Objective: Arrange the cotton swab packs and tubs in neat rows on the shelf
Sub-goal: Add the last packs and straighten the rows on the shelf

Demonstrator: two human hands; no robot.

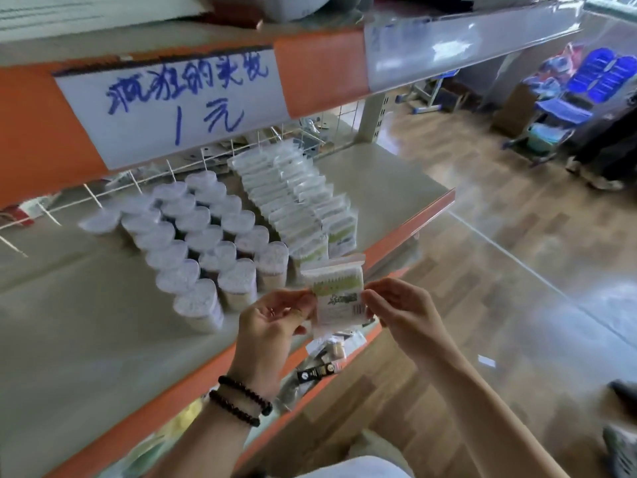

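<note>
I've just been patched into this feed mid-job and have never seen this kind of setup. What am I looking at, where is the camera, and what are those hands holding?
There is no machine here: a person works with bare hands, and the single picture comes from a wide-angle camera on their head, looking down and forward. The left hand, with dark bead bracelets on its wrist, and the right hand pinch the two sides of one clear plastic pack of cotton swabs in front of the grey shelf with an orange front edge. On the shelf stand rows of clear round tubs of swabs with white lids and, to their right, rows of upright clear swab packs. A handwritten white price sign hangs on the shelf above.
</note>
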